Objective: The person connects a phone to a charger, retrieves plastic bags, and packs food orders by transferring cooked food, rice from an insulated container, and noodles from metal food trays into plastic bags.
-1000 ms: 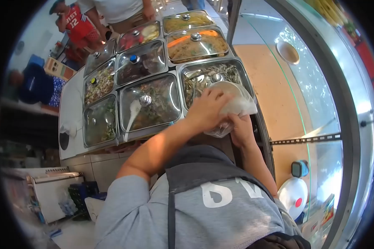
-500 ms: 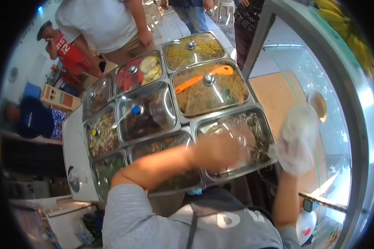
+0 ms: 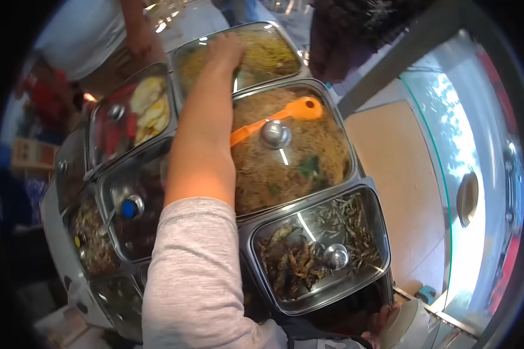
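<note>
My left arm stretches across the pans, and my left hand (image 3: 224, 51) is on the clear lid (image 3: 273, 49) of the far pan of yellow noodles. Its fingers are curled down where the knob sits, hiding it. At the lower right edge my right hand (image 3: 379, 321), partly cut off, grips a pale round dish (image 3: 400, 326) that seems wrapped in clear plastic. Nearer me is a lidded pan of brown noodles (image 3: 297, 168), with an orange utensil (image 3: 303, 109) lying on top. Closest is a lidded pan of small dried fish (image 3: 355, 221).
More lidded pans stand left, including one with red and pale yellow food (image 3: 151, 107) and one with a blue-topped knob (image 3: 131, 206). On the right are a brown board (image 3: 384, 151) and a glass panel in a metal frame. People stand beyond the pans.
My left hand has moved from above the near fish pan to the far noodle lid. My right hand has dropped to the lower right edge. The view has shifted closer to the pans.
</note>
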Action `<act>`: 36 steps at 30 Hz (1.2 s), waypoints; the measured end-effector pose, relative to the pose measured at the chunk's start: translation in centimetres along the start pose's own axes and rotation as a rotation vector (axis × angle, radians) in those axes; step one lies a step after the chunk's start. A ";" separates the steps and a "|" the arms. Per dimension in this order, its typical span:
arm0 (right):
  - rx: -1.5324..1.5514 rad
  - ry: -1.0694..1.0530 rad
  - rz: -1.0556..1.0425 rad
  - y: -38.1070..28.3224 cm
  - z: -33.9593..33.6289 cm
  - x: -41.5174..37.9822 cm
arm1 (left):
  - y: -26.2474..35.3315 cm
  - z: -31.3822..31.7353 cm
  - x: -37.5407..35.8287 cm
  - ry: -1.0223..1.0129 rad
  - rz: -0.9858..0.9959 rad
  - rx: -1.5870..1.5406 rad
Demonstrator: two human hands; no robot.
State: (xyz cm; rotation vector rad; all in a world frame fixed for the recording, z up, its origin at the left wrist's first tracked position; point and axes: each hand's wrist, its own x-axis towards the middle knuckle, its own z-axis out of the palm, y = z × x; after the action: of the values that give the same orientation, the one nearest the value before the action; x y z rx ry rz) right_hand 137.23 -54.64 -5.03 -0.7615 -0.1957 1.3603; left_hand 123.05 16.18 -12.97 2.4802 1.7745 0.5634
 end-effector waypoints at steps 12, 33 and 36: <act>-0.059 -0.050 0.068 -2.4 3.7 3.4 | -13.6 -21.3 -20.8 0.199 -0.103 0.016; 0.028 0.170 0.007 -1.5 7.1 0.3 | 9.6 -10.6 -24.4 -0.148 0.115 -0.058; -0.047 0.204 -0.051 -0.8 6.0 -1.0 | 9.8 -10.2 -23.6 -0.190 0.087 -0.135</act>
State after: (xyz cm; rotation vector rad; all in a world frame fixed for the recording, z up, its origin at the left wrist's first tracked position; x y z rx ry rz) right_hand 134.40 -53.30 0.23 -0.9223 -0.0858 1.2243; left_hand 122.12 -10.79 -7.39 2.4375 1.5160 0.4199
